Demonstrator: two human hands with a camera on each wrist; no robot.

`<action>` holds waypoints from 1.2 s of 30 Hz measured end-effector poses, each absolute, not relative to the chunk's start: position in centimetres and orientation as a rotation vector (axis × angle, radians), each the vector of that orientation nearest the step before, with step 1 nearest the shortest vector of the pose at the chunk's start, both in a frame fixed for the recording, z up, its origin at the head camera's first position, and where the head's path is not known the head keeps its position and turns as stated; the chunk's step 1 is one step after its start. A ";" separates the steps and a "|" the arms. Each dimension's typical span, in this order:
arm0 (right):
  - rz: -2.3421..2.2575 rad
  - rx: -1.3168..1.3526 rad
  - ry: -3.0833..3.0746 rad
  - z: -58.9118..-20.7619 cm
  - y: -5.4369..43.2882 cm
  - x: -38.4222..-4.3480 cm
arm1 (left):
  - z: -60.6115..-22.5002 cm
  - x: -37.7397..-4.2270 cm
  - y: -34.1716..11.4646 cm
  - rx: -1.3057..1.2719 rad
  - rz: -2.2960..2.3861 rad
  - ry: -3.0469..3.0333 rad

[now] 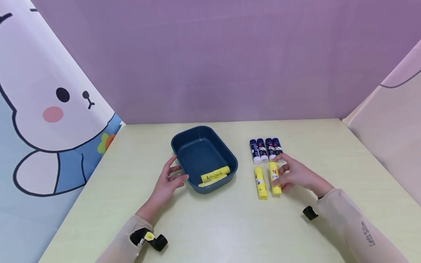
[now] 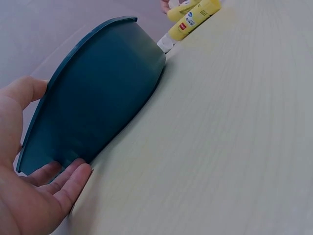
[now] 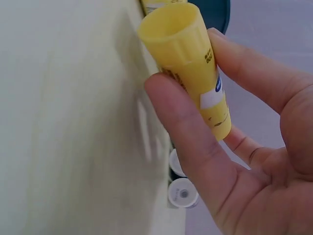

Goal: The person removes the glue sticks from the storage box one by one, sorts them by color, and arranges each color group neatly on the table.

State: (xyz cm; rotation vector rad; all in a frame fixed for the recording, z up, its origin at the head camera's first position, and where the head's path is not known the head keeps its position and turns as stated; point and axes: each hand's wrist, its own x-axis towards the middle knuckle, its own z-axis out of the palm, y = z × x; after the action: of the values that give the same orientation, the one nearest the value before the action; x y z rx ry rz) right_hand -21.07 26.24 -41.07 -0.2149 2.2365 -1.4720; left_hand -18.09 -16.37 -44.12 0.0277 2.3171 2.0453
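Observation:
My right hand (image 1: 294, 175) pinches a yellow glue stick (image 1: 274, 178) between thumb and fingers. In the right wrist view the hollow base of that glue stick (image 3: 188, 73) faces the camera, tilted over the table. Just left of it lies another yellow glue stick (image 1: 261, 183). On the left, my left hand (image 1: 167, 184) rests against the outer side of a dark blue bin (image 1: 230, 155), fingers spread along its wall. Inside the bin, two yellow glue sticks (image 1: 215, 174) lie side by side at the near end.
Several navy glue sticks with white ends (image 1: 262, 149) lie in a row behind the yellow ones. The pale wooden table (image 1: 210, 226) ends at a purple backdrop (image 1: 230, 65). Printed cloth panels (image 1: 65, 135) flank both sides.

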 end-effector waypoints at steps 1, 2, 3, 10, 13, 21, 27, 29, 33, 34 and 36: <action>-1.470 -0.211 2.230 -41.2 26.2 -21.1 | -44.1 -18.1 -16.4 0.029 2.048 2.318; -1.463 -0.211 2.224 -41.3 26.2 -21.1 | -44.1 -18.1 -16.4 0.028 2.049 2.318; -1.456 -0.207 2.220 -41.4 26.1 -21.1 | -44.1 -18.1 -16.4 0.029 2.050 2.320; -1.395 -0.211 2.214 -41.6 25.8 -21.2 | -44.0 -18.0 -16.4 0.021 2.050 2.311; -1.365 -0.225 2.200 -41.7 25.8 -21.3 | -44.0 -18.0 -16.4 0.012 2.045 2.312; -1.313 -0.230 2.186 -42.0 26.0 -21.8 | -44.1 -18.0 -16.5 0.017 2.045 2.312; -1.312 -0.231 2.182 -42.2 26.1 -22.0 | -44.2 -18.2 -16.5 0.016 2.045 2.322; -1.308 -0.231 2.184 -42.2 26.1 -22.0 | -44.3 -18.2 -16.5 0.018 2.045 2.322; -1.291 -0.206 2.202 -41.9 26.2 -22.0 | -44.4 -18.3 -16.4 0.015 2.038 2.316; -1.288 -0.202 2.207 -41.7 26.3 -22.0 | -44.4 -18.3 -16.4 0.012 2.036 2.312; -1.288 -0.206 2.222 -41.2 26.3 -22.0 | -44.5 -18.4 -16.4 0.008 2.033 2.307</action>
State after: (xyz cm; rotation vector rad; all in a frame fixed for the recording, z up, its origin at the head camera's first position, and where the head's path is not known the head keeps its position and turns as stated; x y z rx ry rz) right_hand -22.03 26.33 -41.23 -0.2055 2.2219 -1.2881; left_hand -18.37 -16.39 -44.46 0.0078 2.3072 2.0330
